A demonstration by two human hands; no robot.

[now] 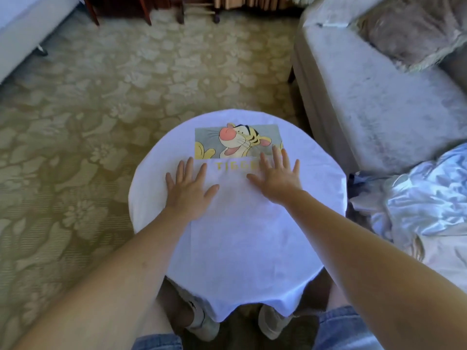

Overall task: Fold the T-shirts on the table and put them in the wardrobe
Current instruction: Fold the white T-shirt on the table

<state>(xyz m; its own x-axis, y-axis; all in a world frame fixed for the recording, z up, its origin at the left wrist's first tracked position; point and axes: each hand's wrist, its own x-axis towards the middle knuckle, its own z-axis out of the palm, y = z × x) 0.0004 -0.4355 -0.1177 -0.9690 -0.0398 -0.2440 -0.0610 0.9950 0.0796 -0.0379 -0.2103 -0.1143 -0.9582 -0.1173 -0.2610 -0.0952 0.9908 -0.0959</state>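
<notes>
Both arms (pixel 126 274) are bare, right up to the pic's edge. L hand (pixel 188 189) & R hand (pixel 276 178) are bare too. Blue jean shorts (pixel 341 327) show on both legs at the bottom. The legs under the shorts are bare. The feet have pale, creamy shoes (pixel 271 324). L foot has a white sock (pixel 195 311) w/ a small black mark on it.

Smooth matt cotton T-shirt (pixel 235 238); glossy satin cloth (pixel 417 198); plush sofa (pixel 374 102)

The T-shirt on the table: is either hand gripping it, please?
No, the left hand and right hand lie flat on the T-shirt, fingers spread.
</notes>
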